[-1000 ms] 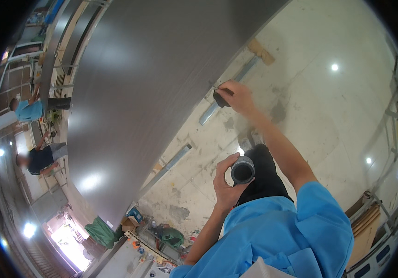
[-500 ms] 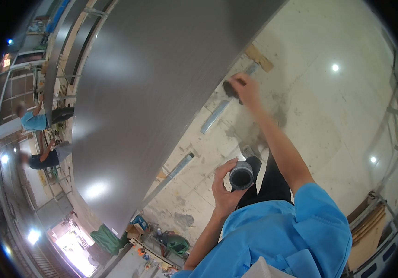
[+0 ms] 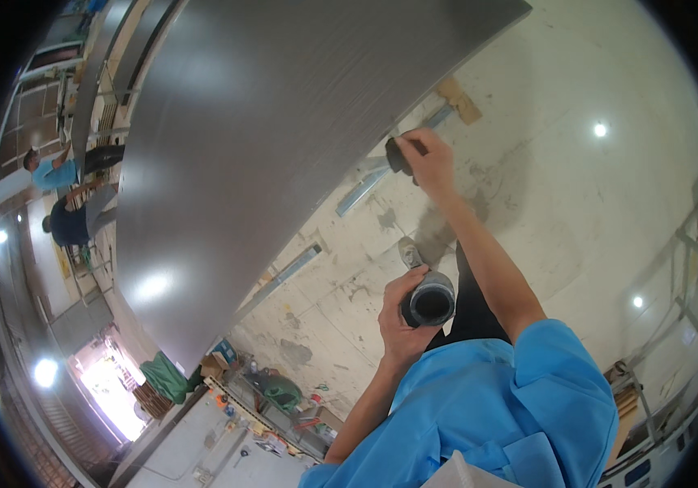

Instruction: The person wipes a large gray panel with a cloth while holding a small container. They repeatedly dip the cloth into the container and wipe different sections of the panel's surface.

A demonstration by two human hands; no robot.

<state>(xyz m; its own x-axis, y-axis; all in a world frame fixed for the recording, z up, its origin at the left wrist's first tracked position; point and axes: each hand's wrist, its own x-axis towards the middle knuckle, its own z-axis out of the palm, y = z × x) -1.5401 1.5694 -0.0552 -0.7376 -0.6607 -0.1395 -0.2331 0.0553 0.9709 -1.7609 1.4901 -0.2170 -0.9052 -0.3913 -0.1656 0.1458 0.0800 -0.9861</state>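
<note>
A: Where do we have the dark round container [image 3: 430,299]?

B: In our left grip [image 3: 396,314], held low in front of us. Our fingers and thumb are wrapped about its side, and its open mouth faces up toward us. The inside is too dark for us to make out.

A: And our right grip [image 3: 432,166]?

B: We have it pinched on a dark pad [image 3: 397,156], arm stretched forward, just beside the long edge of the big grey-brown panel [image 3: 267,138]. Whether pad and panel touch, we cannot tell.

A: What do we see past that edge?

B: Against the pale floor [image 3: 560,203], a metal bar [image 3: 363,193], with a flat tan piece [image 3: 461,102] near its far end. A second bar [image 3: 298,265] shows closer to us, on the left.

A: Farther off?

B: Across the panel we see a co-worker in light blue [image 3: 58,173] and another in a dark top [image 3: 69,221]. A green bundle [image 3: 164,378] sits by the panel's near corner.
</note>
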